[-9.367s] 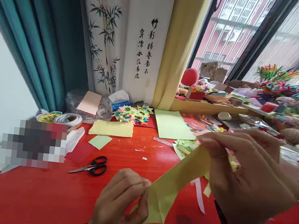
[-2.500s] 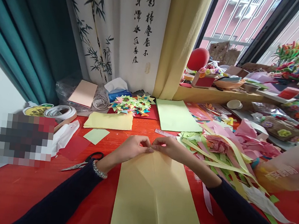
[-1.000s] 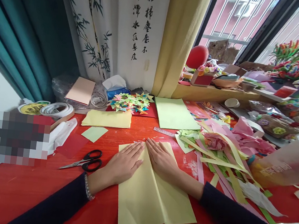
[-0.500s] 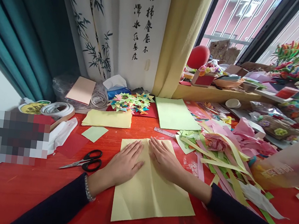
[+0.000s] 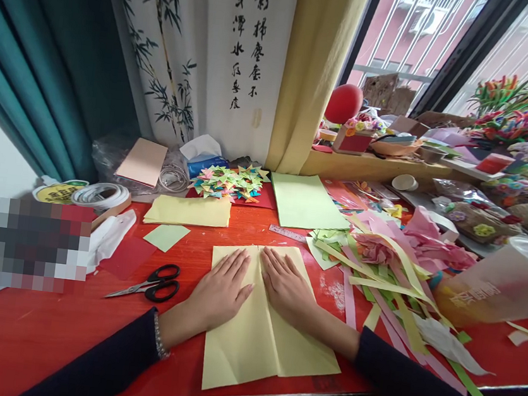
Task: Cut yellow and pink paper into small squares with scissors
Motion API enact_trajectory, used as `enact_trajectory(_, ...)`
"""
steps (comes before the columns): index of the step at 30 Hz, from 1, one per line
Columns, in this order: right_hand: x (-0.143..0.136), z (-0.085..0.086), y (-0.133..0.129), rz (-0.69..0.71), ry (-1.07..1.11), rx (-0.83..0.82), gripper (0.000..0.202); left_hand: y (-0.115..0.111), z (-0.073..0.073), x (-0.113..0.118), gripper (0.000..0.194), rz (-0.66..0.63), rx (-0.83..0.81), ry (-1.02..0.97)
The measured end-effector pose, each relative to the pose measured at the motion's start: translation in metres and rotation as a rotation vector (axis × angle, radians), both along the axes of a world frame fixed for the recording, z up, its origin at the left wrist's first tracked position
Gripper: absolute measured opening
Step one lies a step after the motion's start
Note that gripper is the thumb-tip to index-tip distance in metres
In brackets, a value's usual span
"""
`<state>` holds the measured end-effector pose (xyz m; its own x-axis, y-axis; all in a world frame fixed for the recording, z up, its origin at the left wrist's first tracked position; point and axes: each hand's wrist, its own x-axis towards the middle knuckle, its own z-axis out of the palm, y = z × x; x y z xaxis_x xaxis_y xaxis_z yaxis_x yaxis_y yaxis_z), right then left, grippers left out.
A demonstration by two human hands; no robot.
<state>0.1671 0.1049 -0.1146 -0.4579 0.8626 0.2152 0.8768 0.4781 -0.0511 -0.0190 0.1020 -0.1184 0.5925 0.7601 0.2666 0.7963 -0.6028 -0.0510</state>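
Note:
A large pale yellow sheet of paper (image 5: 246, 355) lies near the table's front edge. Down its middle runs a sharp line with small steps at the top and bottom edges; whether it is a crease or a split I cannot tell. My left hand (image 5: 221, 287) rests flat on the left half, fingers stretched toward the far edge. On the right half lies my right hand (image 5: 289, 290), also flat, its fingertips close to the middle line. Black-handled scissors (image 5: 161, 285) lie left of my left hand, blades pointing left.
Paper strips (image 5: 396, 289) and crumpled pink paper (image 5: 431, 239) are heaped at right beside a tilted cup (image 5: 497, 282). Farther back lie yellow sheets (image 5: 188, 212), a pale green sheet (image 5: 309, 200), a ruler (image 5: 288, 233) and a pile of folded paper pieces (image 5: 228, 181).
The line down the yellow sheet looks sharper, with a clearer step at the near edge. My right hand has shifted slightly left; both hands stay flat on the paper.

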Motion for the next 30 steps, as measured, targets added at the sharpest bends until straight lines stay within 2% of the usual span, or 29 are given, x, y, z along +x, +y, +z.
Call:
enact_trajectory(5,-0.002,0.001,-0.003,-0.001,-0.005,0.008,0.05,-0.004,-0.001,0.003,0.056,0.017,0.041,-0.037)
enact_trajectory(11,-0.001,0.003,-0.001,0.004,0.031,-0.02,0.049,-0.003,0.001,0.002,0.057,0.018,-0.02,-0.05)
enact_trajectory(15,0.008,0.008,0.007,0.01,0.1,-0.084,0.05,0.0,0.007,0.0,0.052,0.019,-0.006,-0.097)
enact_trajectory(19,0.013,0.013,0.003,0.016,0.093,-0.058,0.05,-0.004,0.013,0.004,0.055,-0.007,-0.055,-0.064)
enact_trajectory(23,0.008,0.006,-0.01,0.028,0.039,-0.071,0.051,-0.011,0.011,0.009,0.06,-0.015,-0.113,-0.007)
enact_trajectory(30,0.003,-0.001,-0.016,-0.027,0.011,-0.02,0.05,-0.013,0.004,0.01,0.057,-0.002,-0.043,-0.039)
